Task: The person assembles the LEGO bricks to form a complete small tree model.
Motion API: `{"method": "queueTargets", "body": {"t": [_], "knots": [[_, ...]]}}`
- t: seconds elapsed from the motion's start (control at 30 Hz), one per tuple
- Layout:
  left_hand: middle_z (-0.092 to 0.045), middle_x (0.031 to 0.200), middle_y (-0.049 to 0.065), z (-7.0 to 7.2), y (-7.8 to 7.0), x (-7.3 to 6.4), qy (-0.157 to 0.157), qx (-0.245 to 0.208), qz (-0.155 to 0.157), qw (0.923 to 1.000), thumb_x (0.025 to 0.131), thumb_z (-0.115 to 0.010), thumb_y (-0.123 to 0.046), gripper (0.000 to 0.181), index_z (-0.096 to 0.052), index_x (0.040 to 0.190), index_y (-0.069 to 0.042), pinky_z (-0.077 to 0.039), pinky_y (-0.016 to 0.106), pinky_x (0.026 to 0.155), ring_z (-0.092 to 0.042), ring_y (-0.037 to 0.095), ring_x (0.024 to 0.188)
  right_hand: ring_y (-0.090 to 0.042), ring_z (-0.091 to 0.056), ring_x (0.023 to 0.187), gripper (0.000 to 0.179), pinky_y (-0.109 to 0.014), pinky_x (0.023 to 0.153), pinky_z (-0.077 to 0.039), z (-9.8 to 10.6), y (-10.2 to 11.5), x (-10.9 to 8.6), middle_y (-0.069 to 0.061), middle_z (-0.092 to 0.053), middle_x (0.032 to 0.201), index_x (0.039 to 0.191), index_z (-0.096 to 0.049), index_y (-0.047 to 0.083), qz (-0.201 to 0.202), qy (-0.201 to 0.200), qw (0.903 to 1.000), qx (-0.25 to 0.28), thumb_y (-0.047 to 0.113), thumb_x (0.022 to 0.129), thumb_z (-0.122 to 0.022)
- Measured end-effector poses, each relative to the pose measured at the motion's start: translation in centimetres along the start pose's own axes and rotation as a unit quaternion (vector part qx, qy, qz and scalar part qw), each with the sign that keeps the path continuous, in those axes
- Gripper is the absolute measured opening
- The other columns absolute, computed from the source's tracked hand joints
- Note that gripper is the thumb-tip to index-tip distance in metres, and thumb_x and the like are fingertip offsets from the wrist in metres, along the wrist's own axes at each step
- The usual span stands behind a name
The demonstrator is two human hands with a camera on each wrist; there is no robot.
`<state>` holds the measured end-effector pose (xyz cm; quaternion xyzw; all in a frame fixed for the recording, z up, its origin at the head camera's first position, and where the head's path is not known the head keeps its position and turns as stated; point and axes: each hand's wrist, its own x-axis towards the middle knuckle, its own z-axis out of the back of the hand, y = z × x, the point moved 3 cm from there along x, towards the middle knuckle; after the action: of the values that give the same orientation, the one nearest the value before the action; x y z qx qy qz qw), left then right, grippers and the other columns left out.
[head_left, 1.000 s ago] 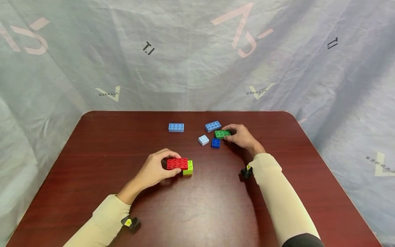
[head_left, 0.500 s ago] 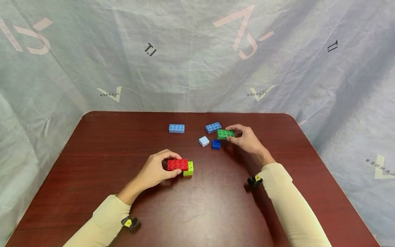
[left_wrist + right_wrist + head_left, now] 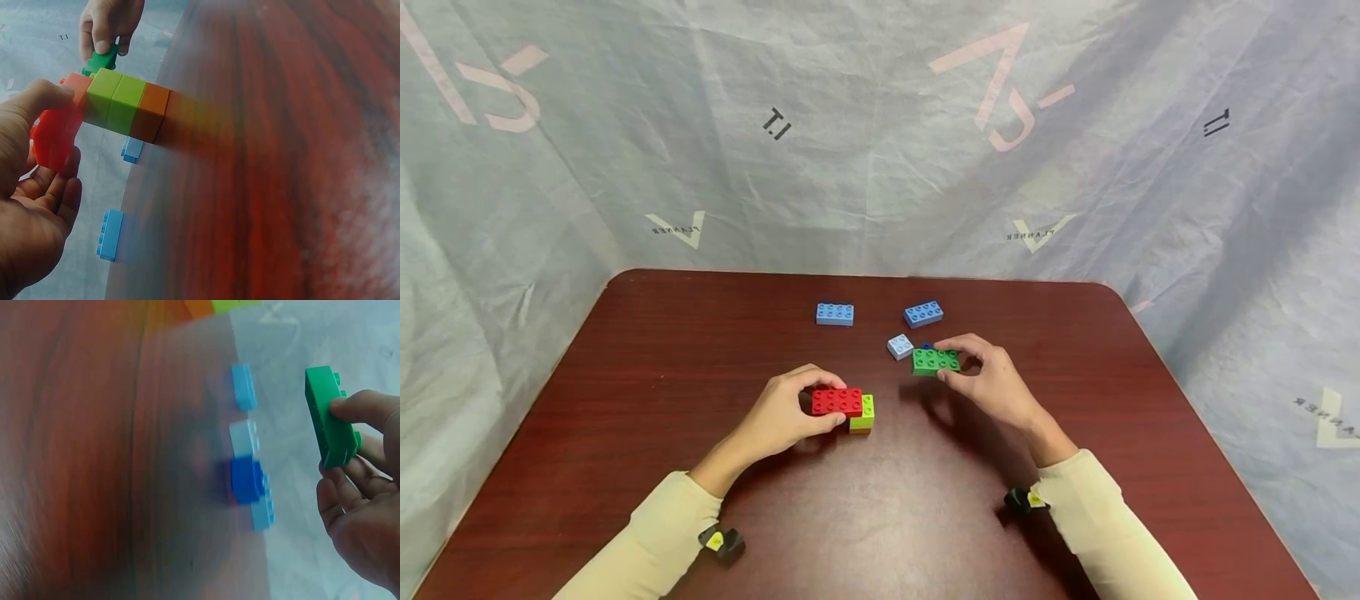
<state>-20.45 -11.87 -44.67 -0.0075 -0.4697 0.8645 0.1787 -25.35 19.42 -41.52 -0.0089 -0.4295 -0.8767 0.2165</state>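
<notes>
"Red up top; the red brick [image 3: 837, 402] crowns the stack [image 3: 861, 422] near the middle of the surface [image 3: 700, 333], jutting toward the left edge; the left hand [image 3: 781, 417] pinches it between thumb and fingers!"

"And below it?"

"Two lime bricks [image 3: 128, 106], judging by the seam; one orange-brown brick [image 3: 149, 114] at the foot; that much looks assembled, though whether the red is pressed fully home I can't tell."

"What's the right hand [image 3: 996, 387] up to?"

"It grips the green brick [image 3: 936, 361] near one end; the brick hangs above the surface, between the stack and the right edge, joined to nothing."

"So what's left loose?"

"One light-blue brick [image 3: 835, 314] near the far edge, on the far left corner's side; another light-blue brick [image 3: 922, 314] near that edge, nearer the far right corner; the pale-blue brick [image 3: 900, 347] closer to the middle; the dark-blue brick [image 3: 247, 480] beside it, mostly hidden from the head camera."

"Give me the count!"

"One red, apparently two lime, one orange-brown, one green, two light-blue, one pale-blue, one dark-blue; roughly halfway, I'd say: four stacked, one held aloft, four unjoined."
</notes>
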Motion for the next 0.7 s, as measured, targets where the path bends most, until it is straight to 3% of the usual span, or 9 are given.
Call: {"method": "queueTargets", "body": {"t": [0.33,0.57,0.7], "knots": [[-0.068,0.108,-0.008,0.1,-0.2,0.0,-0.005,-0.002,-0.012,0.9999,0.082,-0.088,-0.024,0.035,-0.071,0.112,-0.029,-0.057,0.032,0.08,-0.061,0.015,0.096,-0.025,-0.058,0.09,0.036,-0.027,0.077,-0.051,-2.3,2.7,-1.4,-0.002,-0.068,0.123,0.127,-0.071,0.014,0.033,0.016,0.9986,0.039,0.012,0.092,-0.078],[-0.067,0.107,-0.009,-0.1,0.1,0.0,-0.008,0.004,-0.013,0.9999,0.082,-0.088,-0.024,0.035,-0.071,0.112,-0.029,-0.057,0.033,0.079,-0.061,0.015,0.095,-0.021,-0.057,0.089,0.037,-0.035,0.077,-0.052,-4.0,3.8,-1.8,0.0,-0.068,0.122,0.127,-0.071,0.015,0.053,0.028,0.9972,0.045,0.013,0.091,-0.08],[-0.067,0.105,-0.01,-0.1,0.1,0.1,-0.007,0.004,-0.015,0.9999,0.082,-0.088,-0.024,0.034,-0.071,0.111,-0.03,-0.056,0.032,0.079,-0.061,0.015,0.094,-0.015,-0.056,0.088,0.036,-0.029,0.074,-0.052,-4.9,4.0,-1.9,-0.001,-0.068,0.12,0.125,-0.072,0.014,0.066,0.032,0.9966,0.037,0.012,0.09,-0.081]]}}
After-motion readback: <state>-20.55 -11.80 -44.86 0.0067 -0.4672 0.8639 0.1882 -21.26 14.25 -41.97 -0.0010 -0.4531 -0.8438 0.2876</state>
